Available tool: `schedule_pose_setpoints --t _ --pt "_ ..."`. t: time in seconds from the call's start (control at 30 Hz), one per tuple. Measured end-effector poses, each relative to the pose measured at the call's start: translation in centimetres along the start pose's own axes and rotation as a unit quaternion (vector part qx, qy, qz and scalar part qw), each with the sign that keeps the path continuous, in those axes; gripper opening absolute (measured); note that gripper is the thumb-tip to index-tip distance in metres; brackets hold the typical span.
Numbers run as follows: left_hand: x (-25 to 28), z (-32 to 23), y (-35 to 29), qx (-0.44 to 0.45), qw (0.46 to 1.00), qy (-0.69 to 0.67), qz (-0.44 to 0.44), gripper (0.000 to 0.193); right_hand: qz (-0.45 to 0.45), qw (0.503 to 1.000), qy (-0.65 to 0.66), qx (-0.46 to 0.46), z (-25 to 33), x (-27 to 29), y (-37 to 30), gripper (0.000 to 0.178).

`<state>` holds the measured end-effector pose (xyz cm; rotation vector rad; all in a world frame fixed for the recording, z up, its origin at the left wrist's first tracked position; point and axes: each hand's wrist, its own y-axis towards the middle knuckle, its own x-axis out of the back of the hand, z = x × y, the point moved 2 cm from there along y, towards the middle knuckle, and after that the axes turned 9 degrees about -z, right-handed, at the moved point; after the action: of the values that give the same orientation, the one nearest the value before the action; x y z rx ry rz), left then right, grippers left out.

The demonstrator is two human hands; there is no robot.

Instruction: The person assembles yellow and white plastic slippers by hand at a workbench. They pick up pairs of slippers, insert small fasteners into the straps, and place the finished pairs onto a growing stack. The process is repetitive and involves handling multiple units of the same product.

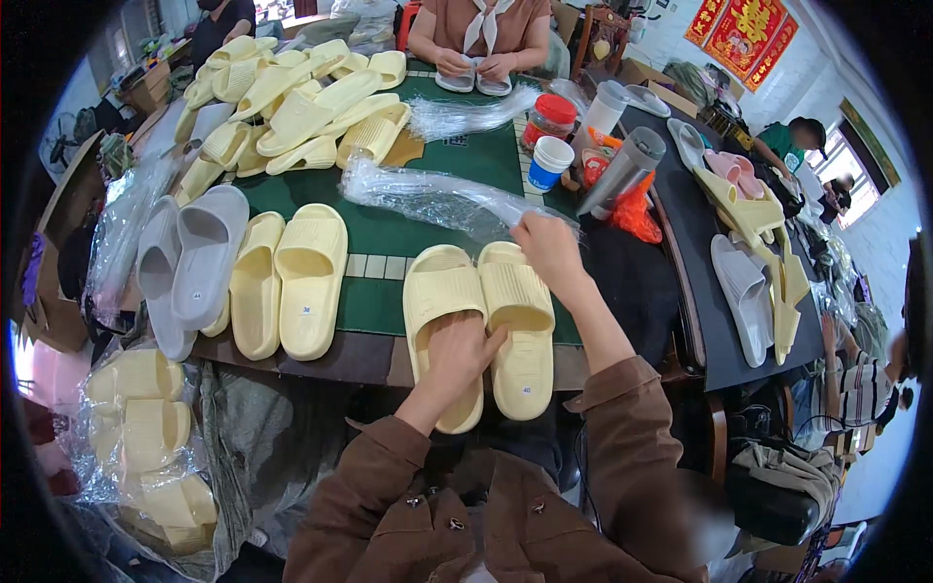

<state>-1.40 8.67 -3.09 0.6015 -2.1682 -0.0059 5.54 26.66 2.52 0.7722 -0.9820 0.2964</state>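
Observation:
A pair of pale yellow slide slippers stands at the table's near edge in front of me, a left slipper [437, 287] and a right slipper [523, 374], side by side with toes pointing away. My left hand [455, 358] has its fingers tucked under the left slipper's strap, and its thumb reaches across to the right slipper. Over the right slipper's toe end is my right hand [549, 251], fingers curled together; what they pinch is hidden. A bundle of thin clear plastic strips [428, 192] lies just beyond, its end beside my right hand.
Yellow slippers [311, 117] are heaped at the far left. Grey slippers [209, 257] and a yellow pair [311, 277] sit left of me. A white-blue tub [550, 163], red-lidded jar [550, 119] and steel tumbler [627, 170] stand right. Opposite, a person handles grey slippers [473, 80].

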Motion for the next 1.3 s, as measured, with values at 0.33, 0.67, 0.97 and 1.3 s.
schedule_pose_setpoints --t 0.33,0.67,0.97,1.3 --pt "-0.4 0.0 0.0 -0.03 0.998 0.0 -0.049 0.047 0.044 0.976 0.209 0.049 3.7 -3.7 -0.8 0.025" --pt "0.3 0.2 0.0 -0.013 0.999 -0.033 0.004 0.058 0.045 0.976 0.175 0.122 4.1 -2.5 -0.9 0.018" --pt "7.1 -2.7 -2.7 -0.097 0.98 -0.077 -0.156 0.014 -0.008 0.939 0.336 -0.066 3.6 -1.5 -1.8 0.022" --pt "3.1 0.3 8.1 -0.055 0.956 -0.248 -0.148 0.016 -0.109 0.906 0.408 -0.035 3.6 -1.4 -2.7 0.019"
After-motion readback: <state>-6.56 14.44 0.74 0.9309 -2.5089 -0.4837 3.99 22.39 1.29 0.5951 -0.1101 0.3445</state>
